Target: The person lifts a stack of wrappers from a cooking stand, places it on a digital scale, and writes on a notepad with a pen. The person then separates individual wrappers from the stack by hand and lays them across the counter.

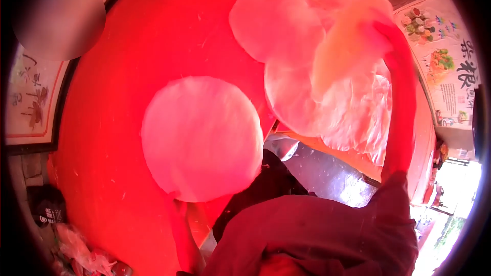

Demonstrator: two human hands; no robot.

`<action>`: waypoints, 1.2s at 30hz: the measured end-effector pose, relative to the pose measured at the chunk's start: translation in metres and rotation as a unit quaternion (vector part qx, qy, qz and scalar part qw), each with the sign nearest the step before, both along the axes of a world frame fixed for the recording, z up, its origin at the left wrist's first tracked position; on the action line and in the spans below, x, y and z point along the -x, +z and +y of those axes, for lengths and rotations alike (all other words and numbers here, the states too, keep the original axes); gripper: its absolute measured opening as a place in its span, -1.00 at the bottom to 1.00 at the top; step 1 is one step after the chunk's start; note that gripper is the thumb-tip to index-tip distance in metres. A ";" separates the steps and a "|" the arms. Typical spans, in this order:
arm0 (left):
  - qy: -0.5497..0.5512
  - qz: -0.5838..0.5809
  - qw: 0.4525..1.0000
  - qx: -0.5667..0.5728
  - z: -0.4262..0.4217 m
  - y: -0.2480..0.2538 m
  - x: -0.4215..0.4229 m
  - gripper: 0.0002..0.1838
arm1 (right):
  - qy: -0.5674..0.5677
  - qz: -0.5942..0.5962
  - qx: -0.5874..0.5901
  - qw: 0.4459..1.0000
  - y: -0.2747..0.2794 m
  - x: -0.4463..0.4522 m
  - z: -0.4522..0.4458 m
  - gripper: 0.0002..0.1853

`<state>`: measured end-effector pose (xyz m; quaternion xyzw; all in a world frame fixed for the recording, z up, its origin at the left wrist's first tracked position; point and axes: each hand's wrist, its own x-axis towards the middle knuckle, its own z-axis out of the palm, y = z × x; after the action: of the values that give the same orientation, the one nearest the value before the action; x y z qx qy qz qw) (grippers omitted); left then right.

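Observation:
A large, pale, thin round pancake (202,135) lies flat at the centre, above the red tabletop. My left hand (180,205) grips its near edge, the fingers mostly hidden beneath it. At the upper right, my right hand (386,36) holds another thin pancake (340,48), which hangs yellowish and blurred from the fingers. Under and beside it, more round pancakes (276,20) overlap one another. Crinkled clear plastic (360,122) lies near the table's right edge, below my right hand.
The red tabletop (112,138) spreads across the left and middle. Framed writing (36,92) stands at the left, and a food poster (445,66) at the right. Plastic bags (84,250) and a black item (47,207) sit at the lower left. Grey floor (327,168) shows past the table edge.

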<state>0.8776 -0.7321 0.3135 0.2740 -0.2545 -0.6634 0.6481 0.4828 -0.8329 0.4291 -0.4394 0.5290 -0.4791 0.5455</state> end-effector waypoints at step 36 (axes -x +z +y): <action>-0.148 0.005 0.988 -0.047 0.108 -0.011 0.038 -0.39 | 0.266 0.300 0.013 0.916 -0.147 -0.357 0.274 -0.67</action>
<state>0.8393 -0.6243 0.3023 0.2601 -0.2570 -0.7649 0.5302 0.8397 -0.5591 0.2825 -0.6939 0.5250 -0.1693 0.4629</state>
